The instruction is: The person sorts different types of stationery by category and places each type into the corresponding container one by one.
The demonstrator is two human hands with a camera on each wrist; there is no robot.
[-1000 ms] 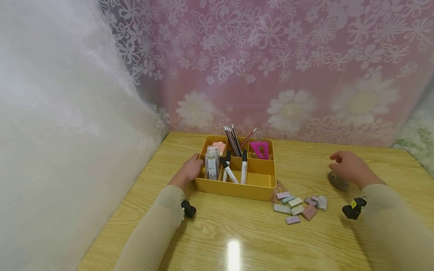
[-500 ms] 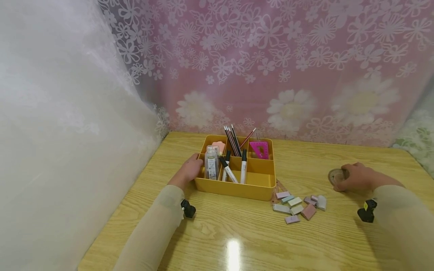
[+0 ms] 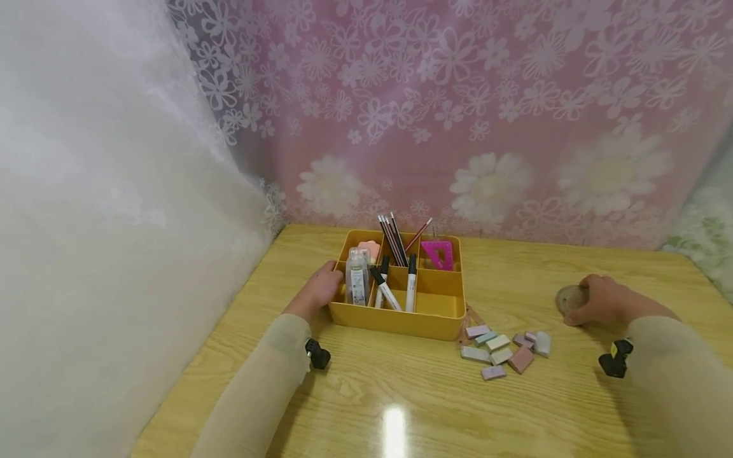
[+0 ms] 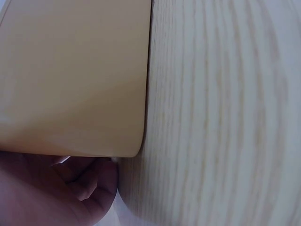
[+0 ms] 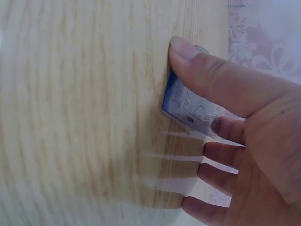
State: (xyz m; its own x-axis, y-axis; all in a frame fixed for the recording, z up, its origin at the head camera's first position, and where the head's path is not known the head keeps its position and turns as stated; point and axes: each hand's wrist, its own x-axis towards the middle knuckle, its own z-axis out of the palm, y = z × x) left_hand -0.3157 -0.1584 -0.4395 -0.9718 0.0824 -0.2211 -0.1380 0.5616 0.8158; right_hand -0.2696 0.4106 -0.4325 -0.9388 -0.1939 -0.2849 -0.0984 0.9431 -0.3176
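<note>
A yellow desk organizer point(image 3: 401, 323) with several compartments stands left of centre. My left hand point(image 3: 322, 284) grips its left side wall; the left wrist view has the curled fingers point(image 4: 101, 188) against the organizer's edge. On the right of the table, my right hand point(image 3: 608, 301) pinches a clear protractor point(image 3: 569, 299). In the right wrist view the thumb point(image 5: 202, 68) lies over the protractor point(image 5: 190, 106), which has a blue edge and fine printed lines. The index finger is partly hidden behind it, and the other fingers sit lower, apart from it.
In the organizer are a clear bottle point(image 3: 357, 280), black-capped markers point(image 3: 411, 283), pencils point(image 3: 392, 238), a pink set square point(image 3: 439, 254) and a pink item point(image 3: 371, 247). Several pastel erasers point(image 3: 499, 342) lie by its right front corner. A flowered curtain point(image 3: 458, 127) hangs behind the table.
My right hand has come down from above the protractor to its right side and taken hold of it. The left hand and the organizer have stayed in place.
</note>
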